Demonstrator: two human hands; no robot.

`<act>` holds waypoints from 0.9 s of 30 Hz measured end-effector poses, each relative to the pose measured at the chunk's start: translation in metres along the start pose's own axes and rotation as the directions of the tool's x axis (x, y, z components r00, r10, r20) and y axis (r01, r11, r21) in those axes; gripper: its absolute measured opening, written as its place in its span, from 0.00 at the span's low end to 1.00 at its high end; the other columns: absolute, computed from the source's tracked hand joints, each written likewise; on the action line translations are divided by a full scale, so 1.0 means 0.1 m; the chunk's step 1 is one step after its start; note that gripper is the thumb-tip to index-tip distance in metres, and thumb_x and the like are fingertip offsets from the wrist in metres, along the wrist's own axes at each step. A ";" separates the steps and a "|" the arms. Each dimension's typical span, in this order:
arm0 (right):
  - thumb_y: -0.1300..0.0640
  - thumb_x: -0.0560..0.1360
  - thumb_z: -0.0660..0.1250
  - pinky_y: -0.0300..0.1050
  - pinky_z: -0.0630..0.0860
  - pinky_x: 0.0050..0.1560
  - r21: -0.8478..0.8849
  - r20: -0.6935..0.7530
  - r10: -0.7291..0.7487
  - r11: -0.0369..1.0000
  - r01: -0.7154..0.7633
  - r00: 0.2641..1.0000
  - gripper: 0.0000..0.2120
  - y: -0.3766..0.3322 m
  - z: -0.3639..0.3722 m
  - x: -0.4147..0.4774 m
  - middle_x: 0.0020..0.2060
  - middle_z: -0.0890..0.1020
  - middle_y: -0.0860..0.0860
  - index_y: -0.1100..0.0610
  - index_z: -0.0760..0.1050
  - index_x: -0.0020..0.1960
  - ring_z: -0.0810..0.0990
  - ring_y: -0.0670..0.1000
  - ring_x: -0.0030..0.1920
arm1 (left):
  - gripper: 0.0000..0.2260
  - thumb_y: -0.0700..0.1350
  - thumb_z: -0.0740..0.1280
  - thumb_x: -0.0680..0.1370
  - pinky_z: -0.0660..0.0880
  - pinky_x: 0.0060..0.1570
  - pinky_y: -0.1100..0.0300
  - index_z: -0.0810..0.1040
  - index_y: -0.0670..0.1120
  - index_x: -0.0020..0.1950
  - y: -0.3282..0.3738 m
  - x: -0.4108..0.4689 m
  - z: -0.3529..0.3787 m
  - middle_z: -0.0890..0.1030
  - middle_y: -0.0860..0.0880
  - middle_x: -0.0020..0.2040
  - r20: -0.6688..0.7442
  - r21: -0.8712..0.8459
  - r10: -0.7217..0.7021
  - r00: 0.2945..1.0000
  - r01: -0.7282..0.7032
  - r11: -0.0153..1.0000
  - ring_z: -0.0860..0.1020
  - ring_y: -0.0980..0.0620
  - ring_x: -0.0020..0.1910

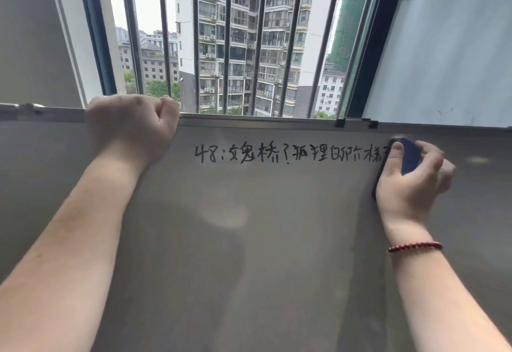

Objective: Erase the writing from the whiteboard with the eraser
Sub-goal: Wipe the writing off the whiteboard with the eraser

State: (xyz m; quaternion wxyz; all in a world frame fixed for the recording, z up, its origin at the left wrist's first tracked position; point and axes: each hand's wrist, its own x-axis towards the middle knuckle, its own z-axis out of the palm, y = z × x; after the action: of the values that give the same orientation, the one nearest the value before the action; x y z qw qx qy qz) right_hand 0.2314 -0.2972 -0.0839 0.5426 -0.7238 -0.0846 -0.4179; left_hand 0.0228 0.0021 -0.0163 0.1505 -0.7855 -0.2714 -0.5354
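A whiteboard (263,241) with a silver frame stands upright in front of me. One line of black handwriting (288,155) runs along its upper part, starting with "48:". My right hand (412,182), with a red bead bracelet on the wrist, presses a dark blue eraser (410,155) flat against the board at the right end of the writing, covering the last characters. My left hand (130,130) is curled over the board's top edge at the left, gripping the frame.
Behind the board is a window with dark vertical bars (230,38) and apartment blocks outside. A frosted pane (448,47) stands at the upper right. Two small black clips (356,123) sit on the board's top edge.
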 end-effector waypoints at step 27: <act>0.48 0.75 0.66 0.54 0.73 0.57 0.289 0.393 -0.742 0.660 0.693 0.543 0.22 -1.57 0.58 -1.96 0.59 0.78 0.59 0.59 0.74 0.65 0.76 0.61 0.54 | 0.23 0.53 0.49 0.76 0.59 0.30 0.59 0.73 0.43 0.28 -0.08 0.08 0.07 0.67 0.48 0.23 0.196 0.043 0.015 0.980 -0.023 0.999 0.70 0.46 0.29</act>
State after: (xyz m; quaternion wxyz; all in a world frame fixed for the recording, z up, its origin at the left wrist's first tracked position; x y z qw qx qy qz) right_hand 0.0460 -0.1201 -0.1119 0.3197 -0.6765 -0.5251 -0.4053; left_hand 0.0258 0.0140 -0.0124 0.1457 -0.8334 -0.2893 -0.4478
